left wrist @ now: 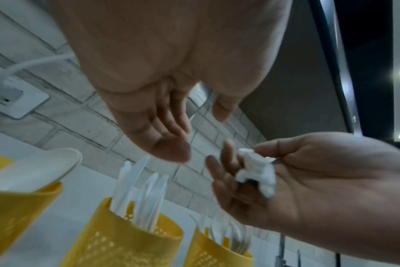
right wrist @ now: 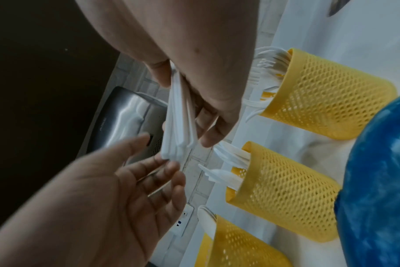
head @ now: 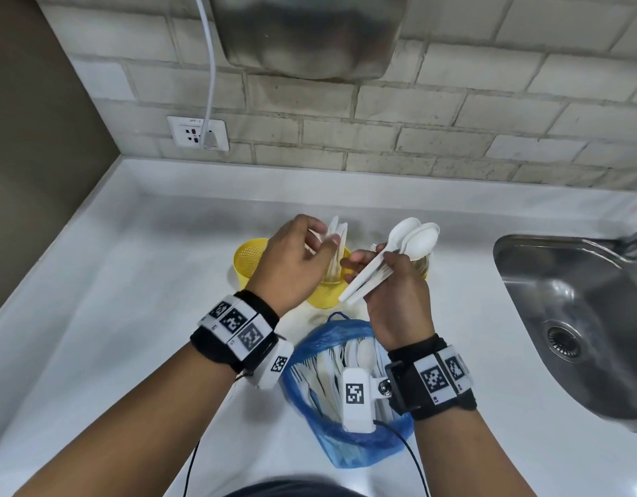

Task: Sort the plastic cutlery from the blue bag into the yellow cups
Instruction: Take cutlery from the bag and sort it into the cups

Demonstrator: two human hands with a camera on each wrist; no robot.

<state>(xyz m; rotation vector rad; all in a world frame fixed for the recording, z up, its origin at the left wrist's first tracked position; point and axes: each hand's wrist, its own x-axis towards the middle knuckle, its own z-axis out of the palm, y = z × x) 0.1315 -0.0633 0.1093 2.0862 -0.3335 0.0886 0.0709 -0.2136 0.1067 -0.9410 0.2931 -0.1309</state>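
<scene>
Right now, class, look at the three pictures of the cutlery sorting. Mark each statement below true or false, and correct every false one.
1. The right hand holds a bunch of white spoons. True.
2. The blue bag is empty. False: white cutlery still lies inside it.
3. The left hand has its grip round a fork. False: its fingers are spread and it holds nothing.
4. The middle yellow cup has knives standing in it. True.
5. The sink lies to the person's left. False: it is on the right.
</scene>
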